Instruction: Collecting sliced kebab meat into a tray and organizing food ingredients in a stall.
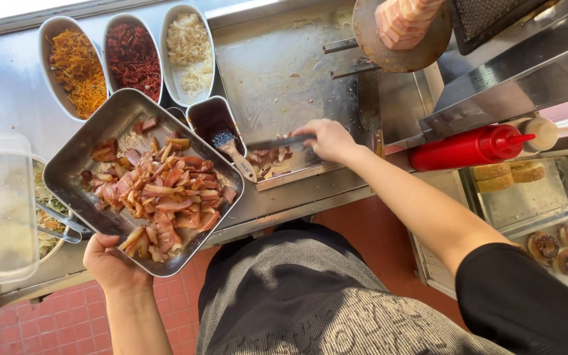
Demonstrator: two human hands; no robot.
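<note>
- Right hand was clenched on tongs; long axis ran left from the fingers, tips over the meat scraps at the griddle's front edge.
- Metal tray of sliced browned meat sat just left of the scraps, tilted, its rim near the tong tips.
- Left hand grasped the tray's near corner from below.
- Tray: thin shiny steel; meat: glossy, irregular strips.
- Brush stood in the dark sauce tub between tray and tongs.

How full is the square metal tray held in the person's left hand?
Partly full. Sliced meat covers the middle of the metal tray, with bare metal near its corners; the left hand grips its lower edge.
</note>
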